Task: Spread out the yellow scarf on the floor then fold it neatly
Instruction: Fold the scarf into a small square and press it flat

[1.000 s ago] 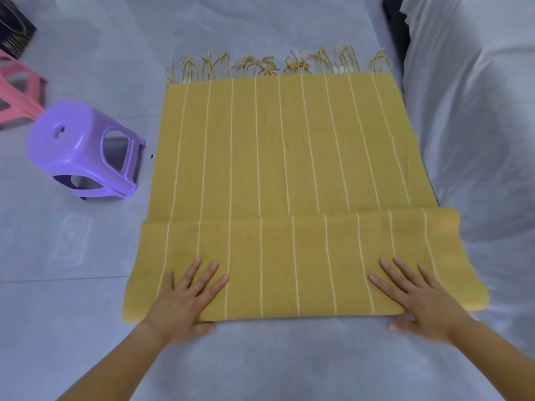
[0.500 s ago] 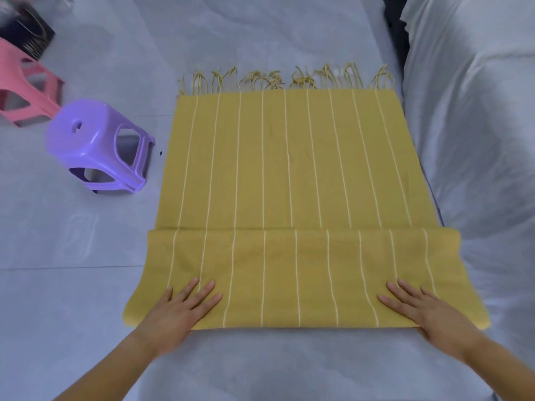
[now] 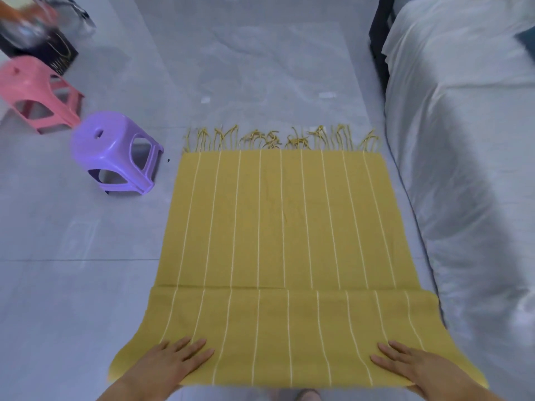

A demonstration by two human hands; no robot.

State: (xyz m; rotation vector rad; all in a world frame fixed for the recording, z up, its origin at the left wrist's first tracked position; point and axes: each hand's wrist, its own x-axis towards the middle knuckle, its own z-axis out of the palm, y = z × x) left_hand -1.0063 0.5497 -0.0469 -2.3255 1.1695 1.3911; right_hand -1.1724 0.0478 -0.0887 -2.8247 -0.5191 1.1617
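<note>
head: hands (image 3: pixel 170 363) (image 3: pixel 419 369) flat on yellow scarf (image 3: pixel 283 227)

Both forearms are cut off by the lower edge, behind the left hand (image 3: pixel 170 363) at 7 o'clock and the right hand (image 3: pixel 417 369) at 5 o'clock. The layer under the folded near band of the yellow scarf (image 3: pixel 283 221) is concealed. The pink stool (image 3: pixel 31 91) at 10 o'clock is cropped by the left edge. Clutter (image 3: pixel 31 21) at 11 o'clock is blurred and cannot be identified. A dark speck (image 3: pixel 168 160) at 10 o'clock cannot be identified — too small.
</note>
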